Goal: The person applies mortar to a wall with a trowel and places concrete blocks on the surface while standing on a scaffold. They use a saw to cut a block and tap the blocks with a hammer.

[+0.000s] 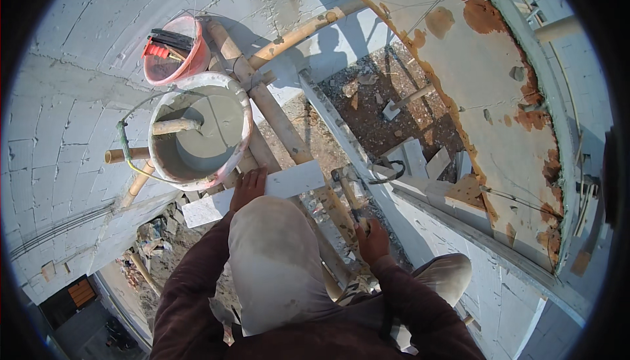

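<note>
My left hand [248, 189] grips a long white block [289, 181] by its upper edge, fingers bent over it. The block lies across my raised knee, its left end sloping down toward the bucket's side. My right hand [373, 240] is closed round the handle of a hammer [348, 192], whose dark head points away from me, just right of the block's end. Left of centre, close to my left hand, stands a pale bucket [244, 107] with wet grey mortar [213, 124] and a stubby handle sticking out of it.
A pink bucket [202, 55] holding a red-handled tool [156, 50] stands behind the mortar bucket. Wooden poles [279, 117] form the platform under me, with gaps down to rubble. White block walls [72, 124] rise at left; a mortar-stained slab [485, 78] lies at right.
</note>
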Demonstrator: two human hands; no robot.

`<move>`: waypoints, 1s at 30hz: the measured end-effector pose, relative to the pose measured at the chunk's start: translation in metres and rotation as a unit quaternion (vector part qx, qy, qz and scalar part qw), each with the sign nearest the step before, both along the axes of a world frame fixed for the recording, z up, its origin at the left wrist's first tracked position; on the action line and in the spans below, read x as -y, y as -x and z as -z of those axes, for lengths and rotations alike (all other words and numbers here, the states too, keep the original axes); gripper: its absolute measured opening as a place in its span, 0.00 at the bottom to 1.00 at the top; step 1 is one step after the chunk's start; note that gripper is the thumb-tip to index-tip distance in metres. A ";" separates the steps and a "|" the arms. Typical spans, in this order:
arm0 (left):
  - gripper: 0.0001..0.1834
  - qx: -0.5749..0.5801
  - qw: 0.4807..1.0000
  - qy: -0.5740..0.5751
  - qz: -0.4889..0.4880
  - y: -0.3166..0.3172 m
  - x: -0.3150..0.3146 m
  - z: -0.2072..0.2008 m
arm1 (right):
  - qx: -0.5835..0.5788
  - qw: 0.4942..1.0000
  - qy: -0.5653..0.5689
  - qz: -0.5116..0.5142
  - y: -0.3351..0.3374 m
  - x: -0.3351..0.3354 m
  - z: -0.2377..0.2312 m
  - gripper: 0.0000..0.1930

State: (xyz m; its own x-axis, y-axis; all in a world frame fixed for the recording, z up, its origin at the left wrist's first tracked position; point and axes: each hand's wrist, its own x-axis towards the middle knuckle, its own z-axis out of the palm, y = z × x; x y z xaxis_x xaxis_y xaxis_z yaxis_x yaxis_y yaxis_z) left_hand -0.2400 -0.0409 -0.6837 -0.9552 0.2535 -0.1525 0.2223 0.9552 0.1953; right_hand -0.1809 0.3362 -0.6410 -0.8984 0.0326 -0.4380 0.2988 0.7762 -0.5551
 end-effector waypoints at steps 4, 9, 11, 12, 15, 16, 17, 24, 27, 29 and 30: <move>0.59 0.141 0.989 0.020 -0.047 -0.003 0.000 -0.002 | 0.053 0.994 -0.044 -0.090 -0.007 -0.027 -0.023 0.23; 0.55 0.075 0.995 -0.036 -0.050 0.003 -0.011 -0.025 | 0.099 0.936 -0.053 -0.332 0.000 -0.045 -0.042 0.20; 0.53 0.056 0.995 -0.069 -0.046 0.008 -0.014 -0.033 | 0.081 0.914 -0.031 -0.395 0.004 -0.030 -0.026 0.19; 0.52 0.031 0.993 -0.098 -0.053 0.012 -0.018 -0.038 | 0.067 0.895 -0.015 -0.440 0.004 -0.024 -0.016 0.19; 0.52 0.017 0.992 -0.110 -0.053 -0.001 -0.007 -0.038 | 0.037 0.884 0.007 -0.466 0.012 0.020 0.012 0.19; 0.51 0.024 0.994 -0.095 -0.046 -0.003 -0.006 -0.038 | 0.009 0.880 0.024 -0.474 0.020 0.030 0.015 0.19; 0.51 0.023 0.994 -0.096 -0.047 -0.002 -0.008 -0.037 | 0.009 0.879 0.023 -0.475 0.030 0.037 0.015 0.19; 0.51 0.052 0.995 -0.078 -0.041 0.002 -0.013 -0.036 | -0.041 0.758 0.053 -0.649 0.054 0.124 0.004 0.14; 0.50 0.044 0.994 -0.087 -0.042 -0.001 -0.007 -0.031 | -0.094 0.789 0.082 -0.601 0.035 0.167 0.006 0.16; 0.50 0.040 0.994 -0.096 -0.045 0.000 -0.002 -0.027 | -0.130 0.816 0.096 -0.555 0.025 0.187 0.014 0.19; 0.51 0.044 0.995 -0.079 -0.040 -0.002 0.006 -0.027 | -0.146 0.825 0.108 -0.535 0.018 0.195 0.016 0.20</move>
